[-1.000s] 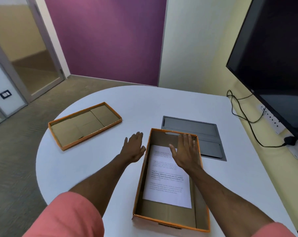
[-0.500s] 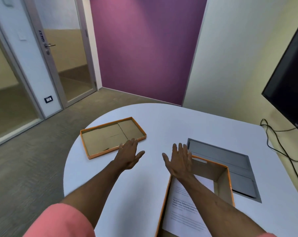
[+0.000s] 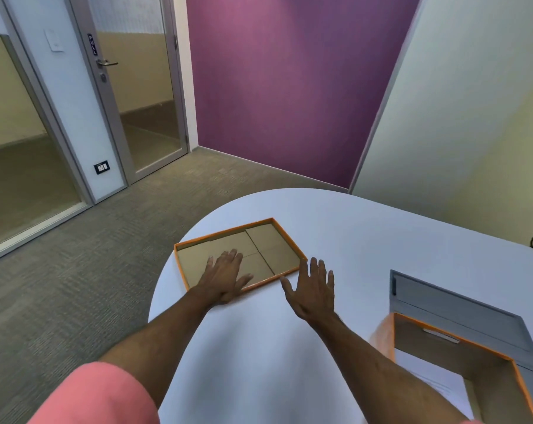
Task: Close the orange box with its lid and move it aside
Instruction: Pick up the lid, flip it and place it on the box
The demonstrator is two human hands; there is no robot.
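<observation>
Left hand (image 3: 225, 275) spread flat inside upturned lid (image 3: 277, 240); right hand (image 3: 312, 289) spread, empty, beside its rim. Recommend gripping opposite edges, then flipping.

No text can be read for certain anywhere. Printed lines are seen on the white sheet (image 3: 442, 382) lying inside the orange box (image 3: 461, 341), but they are too blurred and too far hidden to be made out. A small dark sign (image 3: 90, 44) with pale characters is fixed on the door frame (image 3: 106, 96), and its marks cannot be deciphered either
</observation>
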